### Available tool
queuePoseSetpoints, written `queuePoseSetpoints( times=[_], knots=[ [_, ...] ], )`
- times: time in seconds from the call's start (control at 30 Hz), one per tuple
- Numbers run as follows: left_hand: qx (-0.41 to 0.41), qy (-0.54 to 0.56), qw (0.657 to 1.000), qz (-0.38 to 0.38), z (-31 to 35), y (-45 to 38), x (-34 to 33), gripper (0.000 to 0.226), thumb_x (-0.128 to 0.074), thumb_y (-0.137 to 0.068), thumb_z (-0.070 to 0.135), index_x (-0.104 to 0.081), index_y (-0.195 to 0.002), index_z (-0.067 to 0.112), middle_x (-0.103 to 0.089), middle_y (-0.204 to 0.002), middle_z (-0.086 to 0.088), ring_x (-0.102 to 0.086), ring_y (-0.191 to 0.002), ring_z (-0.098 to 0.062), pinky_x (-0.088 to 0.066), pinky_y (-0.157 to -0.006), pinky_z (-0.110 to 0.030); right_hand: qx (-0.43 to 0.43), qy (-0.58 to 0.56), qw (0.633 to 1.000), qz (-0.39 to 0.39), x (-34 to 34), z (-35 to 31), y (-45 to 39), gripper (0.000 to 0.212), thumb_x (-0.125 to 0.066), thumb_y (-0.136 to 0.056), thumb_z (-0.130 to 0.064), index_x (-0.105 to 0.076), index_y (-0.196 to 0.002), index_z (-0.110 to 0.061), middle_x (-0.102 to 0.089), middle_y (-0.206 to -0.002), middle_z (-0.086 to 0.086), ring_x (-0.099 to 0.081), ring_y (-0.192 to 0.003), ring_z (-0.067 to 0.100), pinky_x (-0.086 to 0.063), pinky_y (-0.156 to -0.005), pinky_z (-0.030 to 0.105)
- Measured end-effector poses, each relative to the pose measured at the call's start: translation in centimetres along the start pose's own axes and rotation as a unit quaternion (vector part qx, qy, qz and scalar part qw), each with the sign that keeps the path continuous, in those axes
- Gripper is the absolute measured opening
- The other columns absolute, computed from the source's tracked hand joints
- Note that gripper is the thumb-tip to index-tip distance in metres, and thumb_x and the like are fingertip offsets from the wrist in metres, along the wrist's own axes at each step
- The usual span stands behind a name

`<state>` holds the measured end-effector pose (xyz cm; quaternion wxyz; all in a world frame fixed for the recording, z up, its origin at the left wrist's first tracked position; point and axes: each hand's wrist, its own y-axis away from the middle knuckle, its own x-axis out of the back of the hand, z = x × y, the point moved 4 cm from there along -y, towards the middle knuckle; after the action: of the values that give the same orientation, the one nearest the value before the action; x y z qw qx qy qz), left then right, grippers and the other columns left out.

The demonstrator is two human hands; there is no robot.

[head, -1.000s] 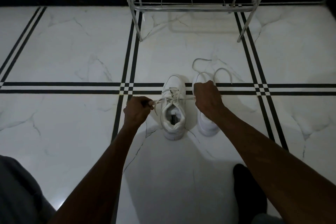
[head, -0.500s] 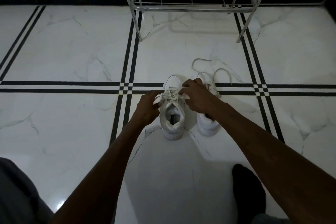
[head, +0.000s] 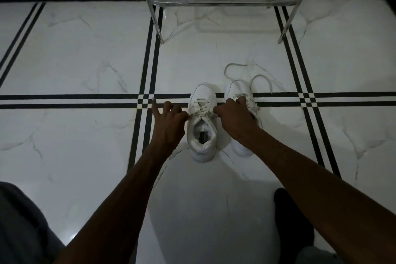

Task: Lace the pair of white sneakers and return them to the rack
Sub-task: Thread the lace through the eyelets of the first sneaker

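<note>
White marble floor (head: 85,60), left sneaker (head: 202,122) between left hand (head: 169,121) and right hand (head: 234,117), each pinching its lace ends (head: 200,111)

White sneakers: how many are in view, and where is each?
2. The left sneaker stands on the floor between both hands, which pinch its lace ends. The right sneaker stands beside it, partly hidden by the right hand, its lace trailing loose toward the rack.

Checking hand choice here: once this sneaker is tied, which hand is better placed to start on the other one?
Probably the right hand: it already overlaps the right sneaker, whose lace trails loose.
</note>
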<state>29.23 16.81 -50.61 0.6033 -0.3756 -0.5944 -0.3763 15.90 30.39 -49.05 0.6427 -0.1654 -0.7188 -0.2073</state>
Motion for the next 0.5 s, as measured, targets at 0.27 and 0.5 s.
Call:
queuePoseSetpoints(
  times=[0.27,0.5],
  knots=[
    [0.001,-0.038,0.999,0.02,-0.7,-0.12,0.62,0.024,-0.069,-0.07,0.004,-0.078,-0.079,0.024,-0.068,-0.068,0.006,-0.064,-0.104,-0.025,-0.014,-0.116,-0.073,0.0,0.02,1.0,-0.003,-0.31,-0.4,0.26,0.026,-0.047,-0.088,-0.002,-0.069,-0.092,-0.014,-0.073,-0.096,0.008,-0.057,-0.107,0.03,-0.033,-0.097,0.047],
    [0.085,0.167,0.982,-0.022,-0.6,0.1,-0.03,0.02,-0.06,-0.087,0.005,-0.077,-0.086,0.014,-0.073,-0.075,-0.01,-0.069,-0.085,-0.029,-0.051,-0.098,-0.053,-0.038,-0.033,0.998,-0.027,-0.08,-0.71,-0.24,0.021,-0.048,-0.088,0.002,-0.067,-0.095,-0.004,-0.07,-0.098,0.017,-0.063,-0.101,0.033,-0.042,-0.088,0.039]
  ],
)
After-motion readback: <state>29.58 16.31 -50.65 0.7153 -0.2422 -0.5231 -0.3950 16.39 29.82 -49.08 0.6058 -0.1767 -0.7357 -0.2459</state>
